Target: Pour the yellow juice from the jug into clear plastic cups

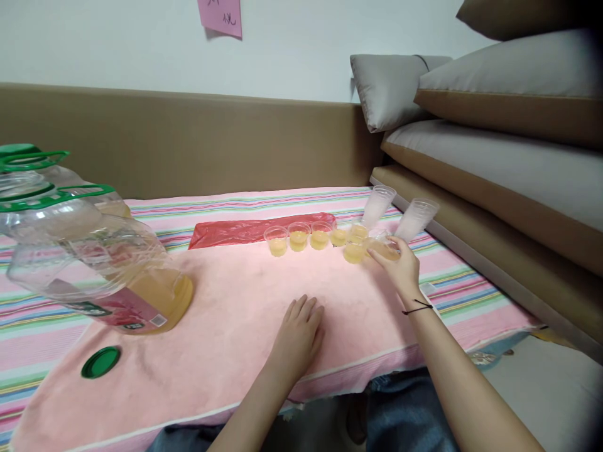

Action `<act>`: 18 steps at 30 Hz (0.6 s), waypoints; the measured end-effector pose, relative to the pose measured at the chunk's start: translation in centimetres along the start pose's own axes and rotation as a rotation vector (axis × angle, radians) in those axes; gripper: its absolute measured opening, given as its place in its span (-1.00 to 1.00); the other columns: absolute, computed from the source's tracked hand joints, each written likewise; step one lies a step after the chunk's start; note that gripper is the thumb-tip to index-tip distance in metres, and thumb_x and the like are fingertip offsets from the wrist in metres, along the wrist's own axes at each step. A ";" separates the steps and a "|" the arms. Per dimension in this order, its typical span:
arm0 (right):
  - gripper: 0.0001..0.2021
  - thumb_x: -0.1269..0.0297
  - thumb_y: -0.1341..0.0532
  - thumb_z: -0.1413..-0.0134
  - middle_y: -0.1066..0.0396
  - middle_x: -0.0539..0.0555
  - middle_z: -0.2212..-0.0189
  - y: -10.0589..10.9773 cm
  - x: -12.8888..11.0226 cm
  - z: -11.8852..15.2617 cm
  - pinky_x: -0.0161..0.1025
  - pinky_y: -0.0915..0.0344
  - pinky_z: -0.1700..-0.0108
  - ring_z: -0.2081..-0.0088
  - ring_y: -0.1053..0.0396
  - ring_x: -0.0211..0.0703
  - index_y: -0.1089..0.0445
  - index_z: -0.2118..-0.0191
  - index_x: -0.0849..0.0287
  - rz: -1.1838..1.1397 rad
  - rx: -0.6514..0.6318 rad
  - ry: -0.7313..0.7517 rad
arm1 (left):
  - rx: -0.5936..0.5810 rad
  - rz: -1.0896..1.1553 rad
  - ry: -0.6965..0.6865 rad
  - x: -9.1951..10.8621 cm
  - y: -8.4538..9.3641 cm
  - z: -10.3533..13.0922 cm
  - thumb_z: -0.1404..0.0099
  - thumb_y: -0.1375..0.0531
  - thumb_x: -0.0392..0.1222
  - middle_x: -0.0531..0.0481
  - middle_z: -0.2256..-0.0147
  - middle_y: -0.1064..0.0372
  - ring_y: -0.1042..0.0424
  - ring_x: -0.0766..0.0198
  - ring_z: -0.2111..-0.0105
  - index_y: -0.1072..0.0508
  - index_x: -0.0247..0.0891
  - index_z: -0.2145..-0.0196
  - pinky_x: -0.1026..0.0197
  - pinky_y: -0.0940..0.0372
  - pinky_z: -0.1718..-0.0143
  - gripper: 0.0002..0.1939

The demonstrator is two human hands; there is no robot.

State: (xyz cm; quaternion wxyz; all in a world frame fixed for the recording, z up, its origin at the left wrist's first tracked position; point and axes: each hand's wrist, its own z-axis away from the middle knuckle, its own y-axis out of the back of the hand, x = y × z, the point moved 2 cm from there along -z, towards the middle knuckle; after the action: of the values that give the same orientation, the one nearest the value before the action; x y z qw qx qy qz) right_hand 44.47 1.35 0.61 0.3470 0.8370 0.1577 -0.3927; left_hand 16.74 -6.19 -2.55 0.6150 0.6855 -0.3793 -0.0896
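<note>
My right hand is closed around a clear plastic cup of yellow liquid, thumb and fingers on its sides. It is beside several similar plastic cups of yellow liquid, grouped along the far edge of a pink towel. Behind the hand are two leaning stacks of nested clear cups. My left hand lies flat on the towel, palm down and fingers stretched, holding nothing.
At left stands a large clear jug, partly filled with yellow liquid, with another jug behind it. A green cap lies near it. A red plastic bag is behind the cups. Stacked cushions border the right side.
</note>
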 end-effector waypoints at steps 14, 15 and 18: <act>-0.33 -0.10 -0.39 0.31 -0.47 0.15 0.17 0.0 0.2 0.2 -0.08 -0.28 0.14 0.16 -0.41 0.07 -0.40 0.04 0.15 -0.003 -0.011 -0.055 | -0.045 -0.009 0.001 0.1 0.5 0.0 -0.33 -0.04 -0.28 -0.23 -0.17 -0.26 -0.17 -0.11 -0.22 -0.31 -0.35 -0.10 -0.20 -0.14 -0.23 -0.61; -0.32 -0.10 -0.39 0.31 -0.47 0.15 0.17 0.1 0.2 0.2 -0.08 -0.28 0.14 0.15 -0.41 0.07 -0.40 0.02 0.16 -0.006 -0.013 -0.064 | -0.047 -0.011 0.000 0.2 0.5 0.0 -0.33 -0.04 -0.28 -0.23 -0.17 -0.26 -0.17 -0.11 -0.22 -0.31 -0.35 -0.10 -0.20 -0.14 -0.23 -0.61; -0.26 -0.11 -0.39 0.32 -0.46 0.16 0.16 0.3 0.1 0.3 -0.08 -0.28 0.14 0.17 -0.41 0.05 -0.38 -0.04 0.16 -0.025 -0.018 -0.091 | -0.046 -0.015 -0.004 0.2 0.6 -0.1 -0.33 -0.04 -0.28 -0.22 -0.17 -0.27 -0.19 -0.10 -0.21 -0.32 -0.33 -0.09 -0.19 -0.16 -0.22 -0.62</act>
State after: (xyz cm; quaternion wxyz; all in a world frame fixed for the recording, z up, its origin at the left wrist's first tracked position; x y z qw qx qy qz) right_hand 44.48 0.94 0.54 0.3563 0.8132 0.1555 -0.4331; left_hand 16.71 -6.22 -1.91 0.6292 0.6737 -0.3731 -0.1046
